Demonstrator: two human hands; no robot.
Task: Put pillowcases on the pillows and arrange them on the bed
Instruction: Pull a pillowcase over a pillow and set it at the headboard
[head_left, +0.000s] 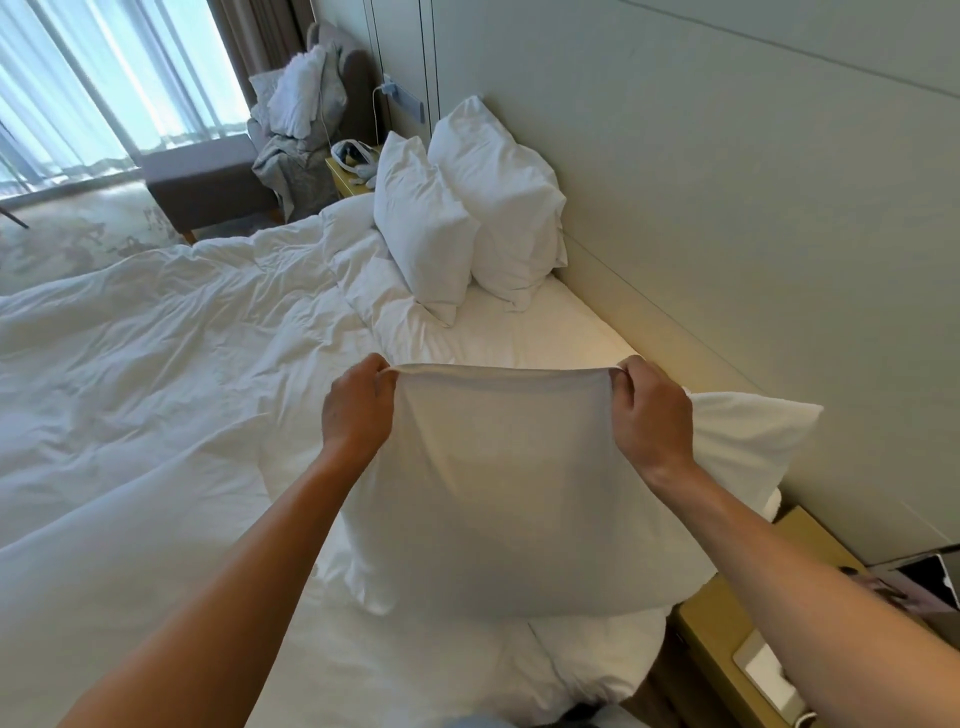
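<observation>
— Presently, what do your hands hold?
— Your left hand (357, 410) and right hand (652, 415) each pinch a top corner of the white cotton pillowcase (498, 483), hanging above the near bed (156, 364).
— Its long axis?
— Mouth edge level between both hands, equally near; the uncovered white pillow (753, 431) lies just right.

pillowcase (498, 467): matt white cloth, smooth | duvet (156, 338): creased white cloth | bedside table (727, 639): smooth wood-look
</observation>
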